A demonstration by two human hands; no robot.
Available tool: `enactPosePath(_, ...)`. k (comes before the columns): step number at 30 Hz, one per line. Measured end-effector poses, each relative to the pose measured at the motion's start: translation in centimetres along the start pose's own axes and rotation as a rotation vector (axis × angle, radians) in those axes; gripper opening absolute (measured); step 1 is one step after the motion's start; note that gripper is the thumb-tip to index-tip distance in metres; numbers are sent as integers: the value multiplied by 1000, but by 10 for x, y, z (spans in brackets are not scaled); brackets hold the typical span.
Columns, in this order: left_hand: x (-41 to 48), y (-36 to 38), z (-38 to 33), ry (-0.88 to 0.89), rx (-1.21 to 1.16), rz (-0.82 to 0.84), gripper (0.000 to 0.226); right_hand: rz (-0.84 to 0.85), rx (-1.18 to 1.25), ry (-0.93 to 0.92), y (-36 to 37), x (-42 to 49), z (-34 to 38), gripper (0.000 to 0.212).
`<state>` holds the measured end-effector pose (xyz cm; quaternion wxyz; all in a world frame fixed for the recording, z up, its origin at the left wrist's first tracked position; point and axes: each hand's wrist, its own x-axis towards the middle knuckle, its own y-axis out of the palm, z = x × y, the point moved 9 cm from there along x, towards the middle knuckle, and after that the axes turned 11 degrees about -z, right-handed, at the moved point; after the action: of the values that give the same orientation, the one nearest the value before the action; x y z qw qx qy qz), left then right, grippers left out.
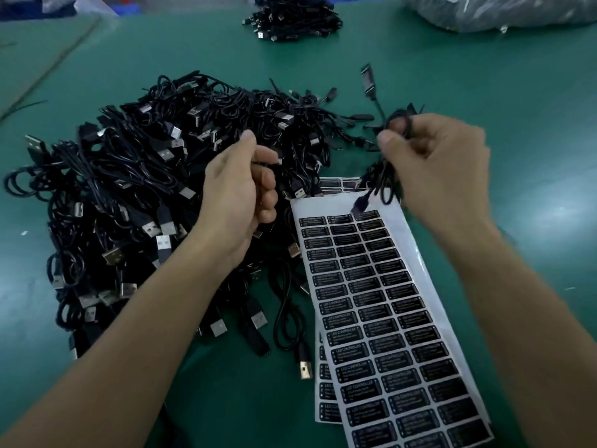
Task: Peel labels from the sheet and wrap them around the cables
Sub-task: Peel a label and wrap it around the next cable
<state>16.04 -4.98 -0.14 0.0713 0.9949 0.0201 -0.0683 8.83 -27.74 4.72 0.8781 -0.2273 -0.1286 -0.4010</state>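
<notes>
- Five o'clock: the label sheet (387,318) lies on the table (533,124), its rows near full. Barely started, I'd say.
- Centre: the right hand (445,163) pinches a coiled cable (384,176) over the sheet's top, while the left hand (239,192) curls round a strand of the cable pile (129,189) at nine o'clock.
- Twelve o'clock: another bundle (290,17) waits.

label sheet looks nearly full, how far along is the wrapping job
Early, it seems. Done: little shows; the top label sheet has full rows of black labels, and no wrapped label is visible on any cable. In hand: the right hand grips one coiled cable above the sheet; the left hand curls at the big cable pile. Left: that pile, plus a second sheet underneath.
</notes>
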Motion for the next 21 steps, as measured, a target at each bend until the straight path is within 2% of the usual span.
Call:
enactPosePath(3,0,0,0,18,26,17,34,-85,-202,-40,-11,36,1,26)
enactPosePath(8,0,0,0,33,61,12,26,-38,-488,52,-7,62,-18,35)
enactPosePath(12,1,0,0,32,67,5,26,-44,-543,75,-9,63,-22,47)
enactPosePath(17,3,-1,2,43,108,3,25,-40,-550,83,-11,62,-23,47)
enactPosePath(21,3,-1,4,60,171,-10,22,-65,-600,-56,-5,44,-3,44)
